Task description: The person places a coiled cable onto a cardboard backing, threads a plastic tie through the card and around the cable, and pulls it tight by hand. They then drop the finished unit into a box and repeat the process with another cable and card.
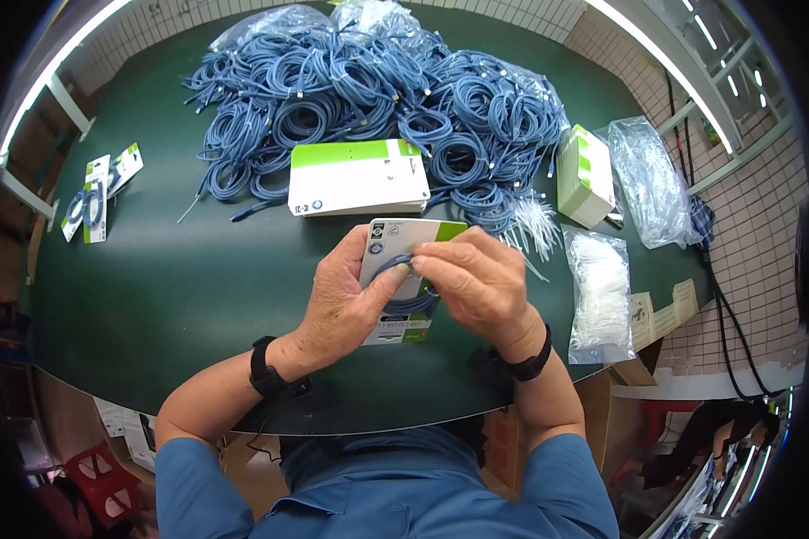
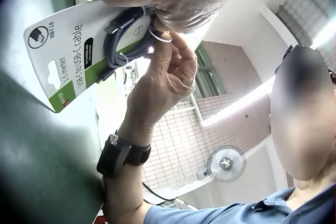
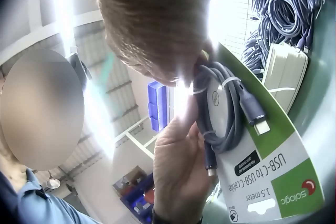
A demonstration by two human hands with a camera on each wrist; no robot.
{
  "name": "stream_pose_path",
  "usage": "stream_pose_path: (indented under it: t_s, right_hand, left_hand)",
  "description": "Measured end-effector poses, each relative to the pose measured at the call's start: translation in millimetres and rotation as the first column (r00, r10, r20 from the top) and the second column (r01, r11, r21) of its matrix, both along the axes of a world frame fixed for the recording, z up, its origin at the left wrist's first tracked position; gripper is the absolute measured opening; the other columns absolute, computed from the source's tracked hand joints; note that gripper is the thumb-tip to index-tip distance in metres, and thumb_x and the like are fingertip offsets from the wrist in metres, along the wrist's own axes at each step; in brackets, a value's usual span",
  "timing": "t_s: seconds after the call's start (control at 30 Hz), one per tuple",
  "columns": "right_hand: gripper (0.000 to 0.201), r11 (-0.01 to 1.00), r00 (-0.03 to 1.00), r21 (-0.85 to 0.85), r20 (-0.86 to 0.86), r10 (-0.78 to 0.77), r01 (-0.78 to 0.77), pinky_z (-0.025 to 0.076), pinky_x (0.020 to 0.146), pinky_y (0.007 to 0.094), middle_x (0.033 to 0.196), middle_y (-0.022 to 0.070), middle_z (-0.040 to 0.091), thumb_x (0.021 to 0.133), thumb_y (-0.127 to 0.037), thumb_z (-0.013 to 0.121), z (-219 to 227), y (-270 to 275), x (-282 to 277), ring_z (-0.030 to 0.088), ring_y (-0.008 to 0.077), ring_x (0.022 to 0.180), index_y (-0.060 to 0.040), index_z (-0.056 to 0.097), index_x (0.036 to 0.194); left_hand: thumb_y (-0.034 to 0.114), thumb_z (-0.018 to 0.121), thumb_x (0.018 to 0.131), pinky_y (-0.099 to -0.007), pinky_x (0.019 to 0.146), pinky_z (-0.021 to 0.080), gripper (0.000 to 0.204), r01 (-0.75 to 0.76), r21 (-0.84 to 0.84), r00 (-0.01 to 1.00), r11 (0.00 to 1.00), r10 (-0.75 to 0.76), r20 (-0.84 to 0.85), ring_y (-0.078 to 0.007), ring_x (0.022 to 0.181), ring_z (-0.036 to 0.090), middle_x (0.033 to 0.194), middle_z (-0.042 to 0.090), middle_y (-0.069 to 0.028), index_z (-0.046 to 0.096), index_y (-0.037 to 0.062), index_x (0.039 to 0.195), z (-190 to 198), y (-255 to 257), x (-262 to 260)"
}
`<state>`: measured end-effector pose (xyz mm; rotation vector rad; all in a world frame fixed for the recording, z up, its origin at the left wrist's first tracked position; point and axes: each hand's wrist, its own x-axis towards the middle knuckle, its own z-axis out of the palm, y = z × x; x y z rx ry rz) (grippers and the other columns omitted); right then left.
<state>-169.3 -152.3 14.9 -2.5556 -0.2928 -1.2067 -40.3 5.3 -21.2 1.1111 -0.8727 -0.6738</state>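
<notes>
My left hand (image 1: 337, 301) grips a white and green USB-C cable card (image 1: 388, 235), its thumb lying across the front. A coiled blue-grey cable (image 2: 124, 37) lies against the card, with white ties round the coil and both plugs showing in the left wrist view. My right hand (image 1: 481, 283) pinches a white cable tie (image 2: 160, 36) at the coil's edge. The right wrist view shows the card's printed face and a hang hole near its end, with the left thumb behind the coil.
A large heap of coiled cables (image 1: 333, 85) covers the table's back. Before it lies a stack of cards (image 1: 360, 184); another card stack (image 1: 586, 184) stands right. Loose white ties (image 1: 532, 225), a bag of ties (image 1: 600, 292) and a clear plastic bag (image 1: 647, 184) lie rightward. Carded cables (image 1: 97, 202) lie left.
</notes>
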Motion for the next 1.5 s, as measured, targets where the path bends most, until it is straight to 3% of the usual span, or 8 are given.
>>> stream_pose_path:
  t_s: [0.47, 0.6, 0.7, 0.73, 0.87, 0.97, 1.27, 1.5]
  right_hand:
    - [0.028, 0.991, 0.989, 0.125, -0.145, -0.017, 0.035, 0.049, 0.059, 0.0275, 0.084, 0.0056, 0.066, 0.078, 0.006, 0.081, 16, -5, -8, 0.060, 0.0178, 0.067, -0.0087, 0.078, 0.102]
    - [0.016, 0.832, 0.995, 0.546, -0.046, -0.087, 0.098, 0.047, 0.060, 0.0260, 0.083, 0.0028, 0.067, 0.087, -0.002, 0.081, 13, -14, -10, 0.059, 0.0102, 0.069, -0.0061, 0.078, 0.101]
    - [0.013, 0.176, 0.954, 0.963, -0.237, 0.184, 0.206, 0.048, 0.062, 0.0238, 0.083, 0.0002, 0.067, 0.095, -0.013, 0.078, -1, -32, -9, 0.058, 0.0056, 0.070, -0.0019, 0.077, 0.102]
    - [0.013, 0.155, 0.961, 0.968, -0.222, 0.167, 0.197, 0.048, 0.062, 0.0238, 0.083, 0.0002, 0.067, 0.095, -0.013, 0.078, -10, -35, -8, 0.058, 0.0056, 0.070, -0.0019, 0.077, 0.102]
    - [0.022, -0.149, 0.701, 0.979, 0.011, 0.713, 0.137, 0.052, 0.067, 0.0223, 0.083, -0.0004, 0.069, 0.098, -0.021, 0.077, -38, -35, -7, 0.060, 0.0052, 0.070, 0.0008, 0.075, 0.097]
    - [0.023, -0.106, 0.798, 0.983, -0.056, 0.599, 0.149, 0.053, 0.070, 0.0206, 0.083, 0.0000, 0.069, 0.097, -0.023, 0.078, -18, -21, -6, 0.063, 0.0053, 0.072, -0.0016, 0.072, 0.092]
    - [0.021, -0.109, 0.743, 0.987, -0.012, 0.669, 0.114, 0.052, 0.068, 0.0195, 0.087, -0.0008, 0.069, 0.097, -0.021, 0.078, -34, -32, -3, 0.063, 0.0041, 0.076, -0.0029, 0.068, 0.093]
    - [0.021, 0.547, 0.908, 0.825, -0.329, 0.257, 0.144, 0.043, 0.060, 0.0219, 0.081, -0.0038, 0.059, 0.096, -0.015, 0.074, -12, -18, -3, 0.052, 0.0030, 0.071, -0.0037, 0.060, 0.086]
  left_hand:
    - [0.004, 0.069, 0.099, -0.0303, 0.092, 0.057, 0.030, 0.037, 0.033, 0.998, 0.999, -0.038, 0.043, -0.0133, 0.104, 0.068, 0.115, 0.071, -0.0088, 0.059, -0.0011, 0.127, -2, 1, 2]
    - [0.003, 0.070, 0.098, -0.0301, 0.092, 0.057, 0.031, 0.087, 0.015, 0.996, 0.996, -0.087, -0.031, -0.0132, 0.104, 0.069, 0.115, 0.071, -0.0091, 0.058, -0.0013, 0.127, 9, 3, 0]
    - [0.002, 0.071, 0.098, -0.0298, 0.092, 0.057, 0.032, 0.139, 0.024, 0.989, 0.990, -0.137, -0.061, -0.0130, 0.104, 0.069, 0.115, 0.071, -0.0094, 0.058, -0.0014, 0.127, 14, 6, -4]
    - [0.002, 0.072, 0.098, -0.0298, 0.092, 0.057, 0.033, 0.153, 0.026, 0.988, 0.988, -0.152, -0.041, -0.0130, 0.104, 0.069, 0.115, 0.071, -0.0095, 0.057, -0.0016, 0.127, 14, 7, -5]
    - [0.001, 0.072, 0.097, -0.0295, 0.093, 0.057, 0.035, 0.190, 0.049, 0.982, 0.981, -0.191, 0.008, -0.0129, 0.105, 0.068, 0.115, 0.071, -0.0097, 0.057, -0.0018, 0.129, 14, 9, -8]
    - [0.001, 0.073, 0.097, -0.0290, 0.093, 0.057, 0.036, 0.179, 0.053, 0.983, 0.982, -0.181, 0.024, -0.0128, 0.105, 0.068, 0.115, 0.071, -0.0096, 0.057, -0.0019, 0.129, 13, 10, -8]
    - [0.001, 0.074, 0.096, -0.0286, 0.092, 0.057, 0.035, 0.177, 0.061, 0.984, 0.982, -0.179, 0.028, -0.0130, 0.103, 0.069, 0.113, 0.071, -0.0097, 0.058, -0.0019, 0.128, 11, 8, -7]
    - [0.002, 0.075, 0.093, -0.0280, 0.087, 0.058, 0.034, 0.153, 0.106, 0.988, 0.983, -0.153, -0.002, -0.0123, 0.096, 0.070, 0.107, 0.073, -0.0104, 0.059, -0.0025, 0.123, 26, 12, -9]
